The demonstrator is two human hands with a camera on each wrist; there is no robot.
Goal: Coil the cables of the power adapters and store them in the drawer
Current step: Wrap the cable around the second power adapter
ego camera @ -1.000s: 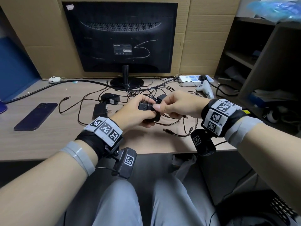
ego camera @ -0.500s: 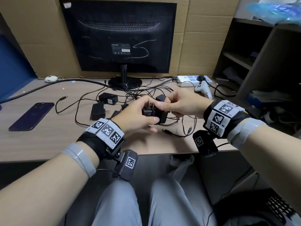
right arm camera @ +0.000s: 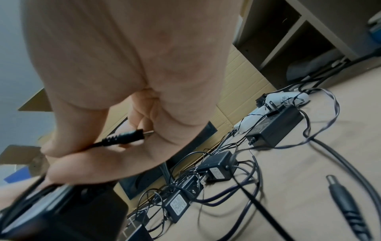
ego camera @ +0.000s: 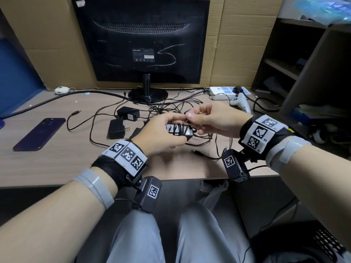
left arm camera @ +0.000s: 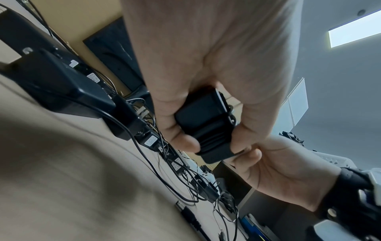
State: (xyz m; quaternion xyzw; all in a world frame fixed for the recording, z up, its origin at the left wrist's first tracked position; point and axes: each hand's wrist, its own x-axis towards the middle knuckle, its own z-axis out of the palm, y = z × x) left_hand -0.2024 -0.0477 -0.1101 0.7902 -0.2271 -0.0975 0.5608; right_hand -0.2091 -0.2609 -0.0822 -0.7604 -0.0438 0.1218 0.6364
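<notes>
My left hand [ego camera: 161, 133] grips a black power adapter [ego camera: 179, 130] above the desk, its thin cable wound several times round the body [left arm camera: 208, 128]. My right hand [ego camera: 207, 120] pinches the free end of that cable just above the adapter; the barrel plug [right arm camera: 128, 137] lies across its palm. Two more black adapters [ego camera: 128, 114] [ego camera: 116, 128] lie on the desk to the left among loose cables [ego camera: 171, 107]. Further adapters [right arm camera: 273, 126] [right arm camera: 219, 164] show in the right wrist view. No drawer is in view.
A monitor [ego camera: 142, 40] stands at the back on a round base. A dark phone [ego camera: 39, 133] lies at the left. A white power strip [ego camera: 226, 91] and a white game controller [ego camera: 240, 103] sit at the back right, beside dark shelves [ego camera: 296, 63]. A loose barrel plug [ego camera: 197, 152] lies near the desk's front edge.
The adapter has been turned in my left hand so its label faces up, and the cable now shows wrapped round it. My right hand has shifted up, pinching the cable end.
</notes>
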